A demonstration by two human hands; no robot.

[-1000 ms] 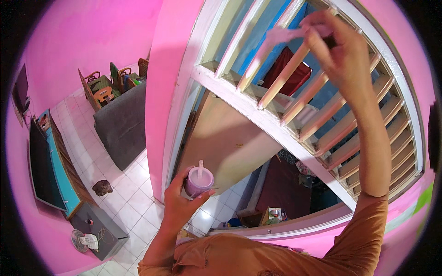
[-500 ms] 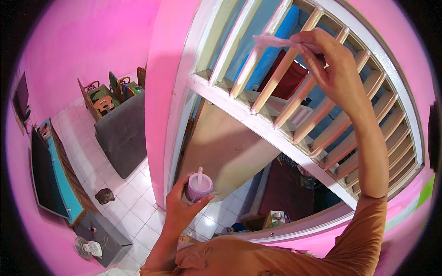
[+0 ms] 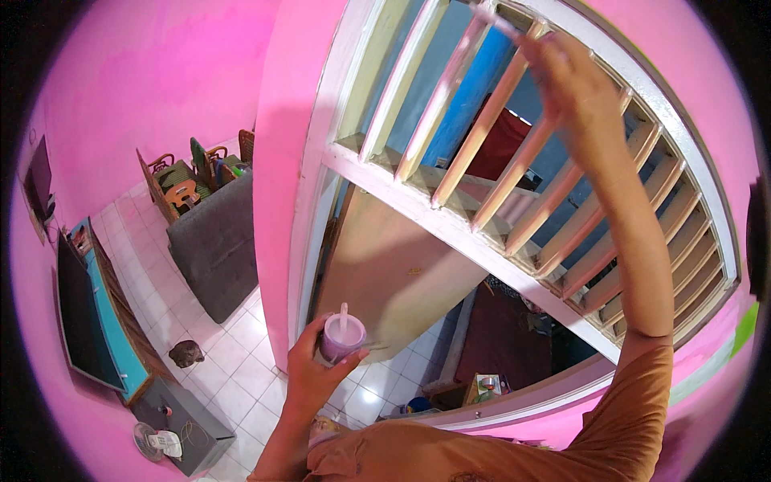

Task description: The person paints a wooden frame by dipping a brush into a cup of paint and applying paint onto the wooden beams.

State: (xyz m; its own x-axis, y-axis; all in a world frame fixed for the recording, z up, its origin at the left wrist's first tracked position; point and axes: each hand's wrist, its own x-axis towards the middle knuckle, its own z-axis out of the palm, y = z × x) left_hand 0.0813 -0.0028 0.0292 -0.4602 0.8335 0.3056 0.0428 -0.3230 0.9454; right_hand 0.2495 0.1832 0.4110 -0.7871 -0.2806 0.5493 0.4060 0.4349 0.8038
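Note:
Low in the middle, my left hand [image 3: 309,373] is wrapped round a small purple cup [image 3: 341,353] of pale paint, held upright. A light-coloured stick or handle [image 3: 344,316] stands up out of the cup. My right hand [image 3: 580,100] is raised high against the slatted wooden vent [image 3: 491,126] above the doorway, closed on a pale pink paintbrush [image 3: 499,22]. Motion smears its fingers and the brush. The brush tip lies over the top end of a left-hand slat [image 3: 440,102] streaked white; slats farther right look bare tan wood.
Below the vent's white crossbar [image 3: 450,213] is a brown door [image 3: 401,265]. A pink wall edge [image 3: 271,201] stands to its left. Farther left are a grey sofa back [image 3: 215,249], wooden chairs, a television [image 3: 80,313], a fan [image 3: 152,442] and a cat-like dark shape [image 3: 186,353] on the tiles.
My right hand has moved up with the paintbrush, whose tip rose along the slats to the vent's top. The left hand with the cup has shifted slightly in view.

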